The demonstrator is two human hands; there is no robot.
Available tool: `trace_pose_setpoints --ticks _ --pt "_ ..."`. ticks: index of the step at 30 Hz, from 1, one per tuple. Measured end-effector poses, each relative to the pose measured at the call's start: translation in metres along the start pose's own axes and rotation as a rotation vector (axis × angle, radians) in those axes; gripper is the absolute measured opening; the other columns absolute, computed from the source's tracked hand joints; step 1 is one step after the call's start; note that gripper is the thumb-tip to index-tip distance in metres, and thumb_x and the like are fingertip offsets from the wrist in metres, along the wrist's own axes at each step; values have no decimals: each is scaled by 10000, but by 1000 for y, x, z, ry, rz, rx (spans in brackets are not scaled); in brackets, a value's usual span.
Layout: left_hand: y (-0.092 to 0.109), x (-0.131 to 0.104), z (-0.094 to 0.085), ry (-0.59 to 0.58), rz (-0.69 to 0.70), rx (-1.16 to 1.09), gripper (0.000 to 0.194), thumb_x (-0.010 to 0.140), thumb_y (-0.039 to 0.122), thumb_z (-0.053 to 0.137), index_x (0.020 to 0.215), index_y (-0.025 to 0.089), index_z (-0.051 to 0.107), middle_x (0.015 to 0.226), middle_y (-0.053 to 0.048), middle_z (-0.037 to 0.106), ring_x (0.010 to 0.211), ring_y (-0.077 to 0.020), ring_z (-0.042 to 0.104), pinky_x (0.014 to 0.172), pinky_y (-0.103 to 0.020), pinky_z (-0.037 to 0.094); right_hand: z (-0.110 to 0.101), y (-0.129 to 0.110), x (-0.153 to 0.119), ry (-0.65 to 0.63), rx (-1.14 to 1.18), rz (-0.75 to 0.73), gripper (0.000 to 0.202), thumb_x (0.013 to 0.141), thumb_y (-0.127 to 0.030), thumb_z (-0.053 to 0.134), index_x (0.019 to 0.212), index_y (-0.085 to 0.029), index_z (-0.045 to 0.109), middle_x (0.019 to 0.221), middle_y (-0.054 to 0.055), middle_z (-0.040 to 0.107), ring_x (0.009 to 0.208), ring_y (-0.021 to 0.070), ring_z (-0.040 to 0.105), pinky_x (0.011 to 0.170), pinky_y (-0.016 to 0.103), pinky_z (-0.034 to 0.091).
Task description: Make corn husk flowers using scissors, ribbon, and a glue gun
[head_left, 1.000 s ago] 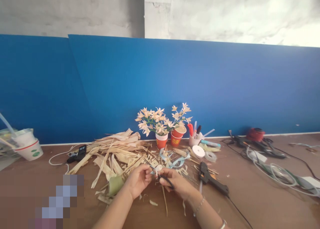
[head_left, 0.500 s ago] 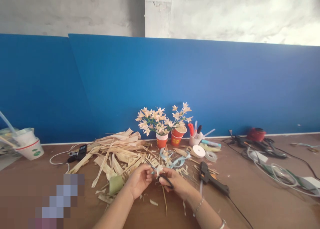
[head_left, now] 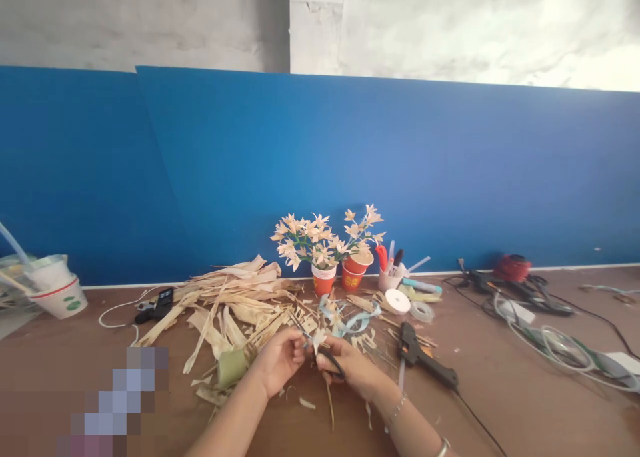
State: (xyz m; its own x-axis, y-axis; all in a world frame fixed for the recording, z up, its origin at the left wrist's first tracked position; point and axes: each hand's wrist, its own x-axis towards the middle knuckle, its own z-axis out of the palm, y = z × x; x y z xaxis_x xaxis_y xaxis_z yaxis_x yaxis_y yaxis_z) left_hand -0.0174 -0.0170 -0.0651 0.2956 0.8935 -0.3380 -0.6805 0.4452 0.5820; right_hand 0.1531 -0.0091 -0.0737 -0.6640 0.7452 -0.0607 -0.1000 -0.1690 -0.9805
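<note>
Above the table's front part my two hands are close together. Scissors with black handles [head_left: 334, 364] are in my right hand [head_left: 354, 370], their blades pointing up and left past my left fingertips. A small pale husk flower [head_left: 319, 338] is between the hands, over the scissors. My left hand [head_left: 283, 358] is closed in a pinch at the flower's left side; its fingertips partly hide the grip. Under the hands lie a thin straw-like strip [head_left: 330, 404] and small scraps. Behind, similar flowers [head_left: 313, 234] stand in red paper cups [head_left: 323, 285].
Dried husks [head_left: 240, 297] are heaped at left, beside a green roll [head_left: 231, 369]. A black glue gun [head_left: 425, 357] with a cord lies right. Ribbon, white tape [head_left: 397, 302] and a pen cup [head_left: 389, 282] are behind. Cables [head_left: 565, 347] spread far right; a blue partition [head_left: 350, 150] borders the table.
The scissors' handles have shifted slightly to the left and closer together. The flower and both hands stay almost in place.
</note>
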Motion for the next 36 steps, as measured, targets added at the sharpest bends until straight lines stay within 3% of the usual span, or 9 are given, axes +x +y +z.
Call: trace_pose_setpoints --ticks 8,13,18,23,29,36 --pt "-1 -1 1 -7 -11 -12 199 690 82 545 518 135 459 501 21 442 425 -55 387 421 -162 304 1 -3 0 27 -30 -51 401 618 -464 737 841 -157 610 666 -48 490 455 19 333 424 161 291" --pt "-1 -2 2 -3 -12 -22 196 692 72 534 521 136 462 499 20 445 426 -55 386 420 -162 306 5 -6 0 19 -28 -50 405 608 -465 744 837 -165 596 644 -48 493 472 35 394 428 163 282" --pt "-1 -2 3 1 -8 -31 192 697 66 524 523 131 475 497 15 450 451 -67 421 424 -167 316 7 -9 0 58 -26 -45 421 568 -455 770 823 -167 598 664 -47 504 469 30 365 426 164 308" --pt "-1 -1 2 5 29 -52 176 696 66 518 535 129 486 502 14 460 450 -64 415 437 -176 331 10 -9 0 79 -5 -6 409 587 -437 764 850 -169 603 605 -58 494 458 28 382 415 154 261" --pt "-2 -1 2 17 89 -51 132 665 79 566 554 125 512 510 9 482 482 -81 461 460 -188 348 14 -10 2 79 5 -61 396 570 -426 776 812 -160 608 679 -39 524 465 27 371 425 165 320" --pt "-2 -4 6 -38 123 -24 144 654 96 571 525 126 514 504 0 493 502 -100 486 486 -205 358 9 -8 -1 41 74 36 433 613 -471 734 877 -160 591 654 -44 516 441 25 435 382 145 172"
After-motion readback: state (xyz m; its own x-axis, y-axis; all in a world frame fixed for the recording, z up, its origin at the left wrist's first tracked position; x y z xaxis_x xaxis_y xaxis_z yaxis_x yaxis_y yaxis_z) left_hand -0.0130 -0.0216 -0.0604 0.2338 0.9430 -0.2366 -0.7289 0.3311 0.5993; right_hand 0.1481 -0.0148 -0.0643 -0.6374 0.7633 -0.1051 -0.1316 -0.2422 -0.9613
